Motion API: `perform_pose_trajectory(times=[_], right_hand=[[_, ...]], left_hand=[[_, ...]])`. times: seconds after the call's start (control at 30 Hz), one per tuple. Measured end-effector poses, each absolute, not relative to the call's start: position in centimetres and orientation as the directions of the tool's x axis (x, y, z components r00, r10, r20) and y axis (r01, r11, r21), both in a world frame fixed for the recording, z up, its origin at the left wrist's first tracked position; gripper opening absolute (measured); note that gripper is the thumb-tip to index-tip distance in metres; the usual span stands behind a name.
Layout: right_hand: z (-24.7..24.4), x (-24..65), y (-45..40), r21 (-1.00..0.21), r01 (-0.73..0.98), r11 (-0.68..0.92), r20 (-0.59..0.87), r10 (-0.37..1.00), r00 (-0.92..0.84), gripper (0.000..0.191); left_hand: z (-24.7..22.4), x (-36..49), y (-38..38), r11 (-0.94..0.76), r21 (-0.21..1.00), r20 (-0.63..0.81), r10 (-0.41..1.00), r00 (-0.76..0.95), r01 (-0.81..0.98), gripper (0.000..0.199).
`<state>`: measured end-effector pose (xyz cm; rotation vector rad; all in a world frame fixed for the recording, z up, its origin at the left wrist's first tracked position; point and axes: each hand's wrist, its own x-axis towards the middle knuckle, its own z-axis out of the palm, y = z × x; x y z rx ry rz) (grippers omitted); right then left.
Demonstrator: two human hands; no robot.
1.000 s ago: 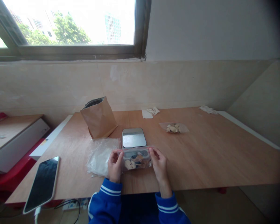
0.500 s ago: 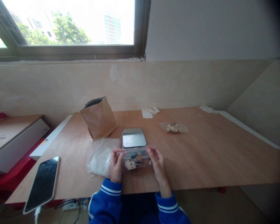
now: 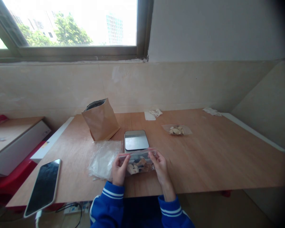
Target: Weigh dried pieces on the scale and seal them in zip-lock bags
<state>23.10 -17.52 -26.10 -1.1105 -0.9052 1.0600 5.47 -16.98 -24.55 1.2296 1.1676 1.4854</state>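
A clear zip bag [image 3: 140, 163] with pale and brown dried pieces inside is held up between my two hands at the near edge of the table. My left hand [image 3: 119, 169] pinches its upper left corner between thumb and fingers. At the upper right corner, my right hand [image 3: 161, 164] grips the zip edge the same way. Just beyond the bag lies a flat scale [image 3: 136, 140] with a silver top. A pile of clear plastic bags [image 3: 104, 159] rests beside my left hand.
A brown paper pouch [image 3: 101, 121] stands with its mouth open at the back left. Another zip bag with pale pieces [image 3: 177, 130] lies right of the scale. A phone [image 3: 44, 187] with a plugged-in cable overhangs the front left edge. Crumpled tissue [image 3: 155, 112] lies near the wall.
My left thumb and fingers have shifted a little to the right along the bag's top edge. The right hand has barely moved, still gripping its corner.
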Motion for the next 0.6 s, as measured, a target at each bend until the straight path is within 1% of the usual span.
perform_pose_trajectory(times=[0.13,0.37,0.6], right_hand=[[-25.82,23.0,-17.69,-0.985,-0.151,0.085,0.042,0.962,0.269,0.035],[-25.84,22.99,-17.79,-0.977,-0.128,0.174,0.125,0.939,0.319,0.028],[-25.8,22.96,-17.9,-0.972,-0.127,0.197,0.145,0.932,0.331,0.025]], left_hand=[[-24.77,5.39,-16.96,-0.182,0.981,0.167,0.97,-0.175,-0.07,0.021],[-24.51,5.53,-17.09,-0.205,0.978,0.193,0.961,-0.199,-0.044,0.02],[-24.66,5.42,-17.0,-0.225,0.974,0.219,0.955,-0.199,-0.004,0.021]])
